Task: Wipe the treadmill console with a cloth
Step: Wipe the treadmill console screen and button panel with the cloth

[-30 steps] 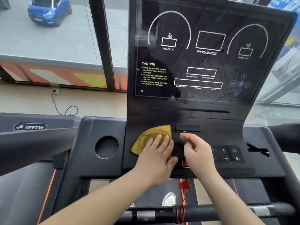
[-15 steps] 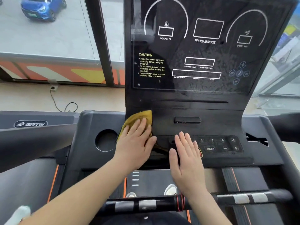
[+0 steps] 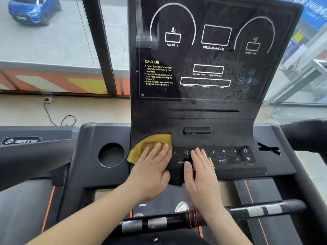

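Observation:
The black treadmill console (image 3: 203,114) fills the centre, with a glossy display panel above and a button strip (image 3: 230,156) below. A yellow cloth (image 3: 146,145) lies on the lower left of the console, at the left end of the button strip. My left hand (image 3: 152,168) presses flat on the cloth, fingers spread, covering its lower half. My right hand (image 3: 201,170) rests flat and open on the middle of the button strip, covering some buttons, with nothing in it.
A round cup holder (image 3: 111,155) sits left of the cloth. A black handlebar (image 3: 256,209) with silver sensor pads crosses below my wrists, a red cord (image 3: 192,218) wound around it. Another treadmill (image 3: 21,140) stands at left. Windows lie behind the console.
My left hand slid the cloth from the console's middle to its left edge. My right hand went from curled fingers to lying flat on the buttons.

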